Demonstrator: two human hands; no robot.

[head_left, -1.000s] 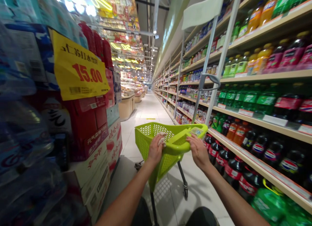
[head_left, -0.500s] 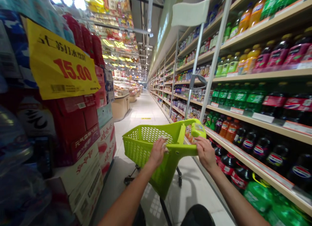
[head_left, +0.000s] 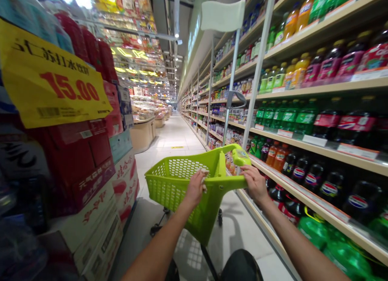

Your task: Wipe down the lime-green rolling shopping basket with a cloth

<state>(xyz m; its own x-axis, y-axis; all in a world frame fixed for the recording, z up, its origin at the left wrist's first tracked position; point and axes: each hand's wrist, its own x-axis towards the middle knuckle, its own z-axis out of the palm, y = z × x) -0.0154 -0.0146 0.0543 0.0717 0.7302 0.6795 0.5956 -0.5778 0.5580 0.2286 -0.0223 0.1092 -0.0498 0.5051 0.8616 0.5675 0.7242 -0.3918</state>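
A lime-green shopping cart (head_left: pixel 178 192) stands in front of me, its basket wall pierced with small holes. My left hand (head_left: pixel 196 188) is closed around a crumpled pale cloth or tissue (head_left: pixel 203 180), close against the cart's near side. At the cart's right end, my right hand (head_left: pixel 254 184) grips the green handle (head_left: pixel 233 182), fingers over its end. A rounded green fitting with a label (head_left: pixel 241 156) sits just above those fingers. Rising behind the handle is a metal pole (head_left: pixel 232 79) with a grey clip and a blank pale sign on top.
Shelves (head_left: pixel 303 147) of bottled drinks run along the right, close to my right arm. Stacked drink cartons (head_left: pixel 91 228) with a yellow price sign (head_left: pixel 57 79) crowd the left. A tiled aisle (head_left: pixel 176 131) stretches ahead, with a wooden display counter (head_left: pixel 142 133) on its left.
The cart and I have moved slightly forward along the aisle. The price sign and cartons have slid left and look nearer; the shelves have shifted left in view. Both hands keep their holds.
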